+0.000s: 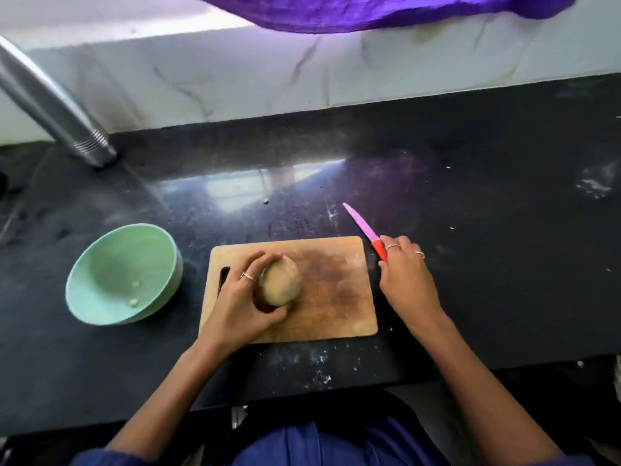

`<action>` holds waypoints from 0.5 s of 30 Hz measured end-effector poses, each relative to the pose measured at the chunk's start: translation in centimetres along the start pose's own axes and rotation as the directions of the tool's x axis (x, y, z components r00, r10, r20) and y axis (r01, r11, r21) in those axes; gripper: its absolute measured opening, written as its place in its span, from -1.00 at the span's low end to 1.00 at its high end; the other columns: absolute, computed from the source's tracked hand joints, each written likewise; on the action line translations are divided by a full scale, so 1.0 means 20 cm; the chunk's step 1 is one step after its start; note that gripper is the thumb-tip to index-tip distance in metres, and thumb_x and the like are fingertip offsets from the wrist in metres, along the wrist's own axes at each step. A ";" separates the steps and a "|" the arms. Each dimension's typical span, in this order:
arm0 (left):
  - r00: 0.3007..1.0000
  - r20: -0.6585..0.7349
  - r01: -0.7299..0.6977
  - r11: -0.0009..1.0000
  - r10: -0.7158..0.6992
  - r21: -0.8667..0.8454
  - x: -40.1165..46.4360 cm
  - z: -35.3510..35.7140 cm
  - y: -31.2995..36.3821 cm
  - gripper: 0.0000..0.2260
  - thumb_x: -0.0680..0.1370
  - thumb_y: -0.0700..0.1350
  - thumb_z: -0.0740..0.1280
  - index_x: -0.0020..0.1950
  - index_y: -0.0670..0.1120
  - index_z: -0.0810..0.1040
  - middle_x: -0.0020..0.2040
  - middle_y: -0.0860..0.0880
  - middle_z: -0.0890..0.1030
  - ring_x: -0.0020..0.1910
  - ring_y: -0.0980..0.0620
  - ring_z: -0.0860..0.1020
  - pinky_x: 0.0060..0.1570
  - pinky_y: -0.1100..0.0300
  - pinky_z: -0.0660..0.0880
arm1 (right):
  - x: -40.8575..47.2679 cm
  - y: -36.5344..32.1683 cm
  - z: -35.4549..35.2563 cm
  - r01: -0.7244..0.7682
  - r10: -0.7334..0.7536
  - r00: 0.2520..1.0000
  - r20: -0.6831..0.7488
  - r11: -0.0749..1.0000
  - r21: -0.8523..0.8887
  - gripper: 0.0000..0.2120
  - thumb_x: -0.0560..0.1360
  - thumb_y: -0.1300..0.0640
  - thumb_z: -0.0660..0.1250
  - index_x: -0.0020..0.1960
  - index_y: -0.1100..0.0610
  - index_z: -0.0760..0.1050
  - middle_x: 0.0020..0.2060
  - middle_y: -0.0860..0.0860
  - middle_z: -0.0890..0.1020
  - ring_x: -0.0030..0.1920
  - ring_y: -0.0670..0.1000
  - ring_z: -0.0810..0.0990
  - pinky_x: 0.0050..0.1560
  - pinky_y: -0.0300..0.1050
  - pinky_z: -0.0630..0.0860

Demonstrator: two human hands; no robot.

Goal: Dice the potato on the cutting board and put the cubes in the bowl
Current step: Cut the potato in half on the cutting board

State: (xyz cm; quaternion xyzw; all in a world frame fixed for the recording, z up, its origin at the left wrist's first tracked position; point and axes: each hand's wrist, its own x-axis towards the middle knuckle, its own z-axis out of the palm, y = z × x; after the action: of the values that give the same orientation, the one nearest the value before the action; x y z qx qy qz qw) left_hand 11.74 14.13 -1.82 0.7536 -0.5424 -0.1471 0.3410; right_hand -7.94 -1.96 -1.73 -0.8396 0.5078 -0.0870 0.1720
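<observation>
i see a black countertop (470,230) holding a wooden cutting board (336,297), with a green bowl (100,280) just left holding only tiny scraps. the whole potato (280,284) sits uncut on the board, gripped by my left hand (242,301). my right hand (403,274) rests on the pink knife (364,230); its fingers hide the red handle, so i cannot tell if it grips. all dicing seems left

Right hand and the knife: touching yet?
Touching. The head view shows the right hand lying over the knife's red handle, fingers across it; a closed grip isn't plain.
</observation>
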 end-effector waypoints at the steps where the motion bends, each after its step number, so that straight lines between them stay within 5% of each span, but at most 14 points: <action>1: 1.000 -0.009 0.011 1.000 -0.011 0.003 -0.01 0.00 0.00 -0.35 0.23 0.08 0.39 0.31 0.01 0.43 0.25 0.11 0.40 0.24 0.33 0.30 0.24 0.52 0.16 | 0.01 0.00 0.01 0.018 -0.018 1.000 0.001 0.999 -0.029 -0.62 0.54 0.28 0.19 0.35 0.18 0.36 0.10 0.11 0.45 0.11 0.15 0.39 0.06 0.00 0.38; 4: 0.999 -0.021 0.024 1.000 -0.024 -0.007 -0.04 0.02 0.01 -0.36 0.25 0.01 0.42 0.33 -0.02 0.42 0.27 0.06 0.40 0.28 0.39 0.26 0.28 0.49 0.16 | 0.03 0.00 0.00 0.044 -0.043 0.999 0.015 0.995 -0.088 -0.64 0.54 0.30 0.15 0.33 0.21 0.38 0.07 0.16 0.47 0.06 0.20 0.42 0.02 0.01 0.37; 9: 0.997 0.024 0.075 0.996 -0.074 -0.039 -0.06 0.03 0.03 -0.31 0.32 -0.18 0.49 0.40 0.02 0.34 0.38 0.02 0.34 0.40 0.15 0.26 0.38 0.38 0.12 | 0.06 0.00 -0.03 -0.007 0.008 0.998 0.058 1.000 -0.013 -0.66 0.46 0.33 0.18 0.23 0.22 0.44 0.10 0.19 0.48 0.11 0.27 0.43 -0.02 0.08 0.42; 15: 0.991 0.049 0.128 0.987 -0.124 -0.098 -0.07 0.04 0.08 -0.40 0.44 0.06 0.43 0.43 0.08 0.30 0.47 0.03 0.24 0.47 0.13 0.18 0.44 0.19 0.15 | 0.06 0.00 -0.08 -0.041 0.033 0.999 0.041 0.977 0.211 -0.69 0.52 0.32 0.15 0.25 0.22 0.42 0.10 0.16 0.48 0.04 0.18 0.48 -0.01 -0.01 0.40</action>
State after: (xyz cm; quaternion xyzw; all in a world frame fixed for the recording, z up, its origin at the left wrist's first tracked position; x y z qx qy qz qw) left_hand 9.71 14.81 -1.58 0.7648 -0.4928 -0.2119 0.3569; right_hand -7.87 -3.22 -0.34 -0.8084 0.5079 -0.1219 0.2714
